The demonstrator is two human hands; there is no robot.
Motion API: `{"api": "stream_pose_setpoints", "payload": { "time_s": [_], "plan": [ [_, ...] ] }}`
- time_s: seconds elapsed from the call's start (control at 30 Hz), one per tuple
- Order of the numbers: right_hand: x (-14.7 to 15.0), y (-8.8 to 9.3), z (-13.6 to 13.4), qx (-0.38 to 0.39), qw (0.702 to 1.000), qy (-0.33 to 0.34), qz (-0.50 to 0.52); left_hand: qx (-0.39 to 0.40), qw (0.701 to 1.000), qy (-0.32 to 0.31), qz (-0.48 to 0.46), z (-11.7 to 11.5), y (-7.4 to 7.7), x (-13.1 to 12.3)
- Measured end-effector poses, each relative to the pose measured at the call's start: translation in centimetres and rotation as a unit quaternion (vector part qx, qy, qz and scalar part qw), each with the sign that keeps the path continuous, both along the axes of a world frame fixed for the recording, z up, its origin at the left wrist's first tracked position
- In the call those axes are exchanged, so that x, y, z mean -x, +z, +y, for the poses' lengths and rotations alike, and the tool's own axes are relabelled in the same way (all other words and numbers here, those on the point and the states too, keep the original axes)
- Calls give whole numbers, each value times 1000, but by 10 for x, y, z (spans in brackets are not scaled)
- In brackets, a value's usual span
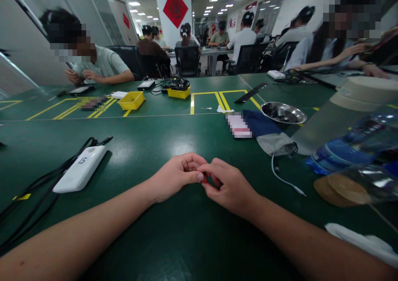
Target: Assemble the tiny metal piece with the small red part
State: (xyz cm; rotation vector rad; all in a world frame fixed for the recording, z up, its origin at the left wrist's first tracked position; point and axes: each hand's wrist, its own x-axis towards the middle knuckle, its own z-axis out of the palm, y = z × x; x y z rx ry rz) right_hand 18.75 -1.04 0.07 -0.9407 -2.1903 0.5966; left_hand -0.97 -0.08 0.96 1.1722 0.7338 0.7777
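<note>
Both hands meet over the middle of the green table (149, 239). A small red piece (204, 179), mostly covered by fingers, shows between them; its kind I cannot make out. My right hand (231, 185) pinches it between thumb and bent forefinger. My left hand (180, 171) is curled, its thumb tip right beside the red piece and its fingers touching the right hand. How much of the piece the left fingers hold is hidden.
On the left lies a white power bank (81, 169) with black cables. To the right are a blue-labelled bottle (342, 144), a grey-white tumbler (329, 119), a metal bowl (283, 112) and a blue-grey pouch (264, 125). Yellow trays (132, 101) stand farther back. Other people sit around.
</note>
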Motion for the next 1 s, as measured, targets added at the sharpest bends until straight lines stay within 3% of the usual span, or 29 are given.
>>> {"api": "stream_pose_setpoints", "payload": {
  "time_s": [0.2,0.4,0.63,0.77,1.0],
  "plan": [
    [-1,0,0,-12,999,14,40,36,997,-17,-58,-3,3,-3],
    [-2,-2,6,13,998,10,62,74,997,-5,-11,-10,4,-7],
    [0,-1,4,40,998,15,40,74,997,9,-18,-10,1,-10],
    [-1,-3,5,92,995,10,23,83,996,7,-21,-9,1,-9],
    [-4,-6,9,190,977,-11,97,215,964,68,-138,6,8,4]
  ]
}}
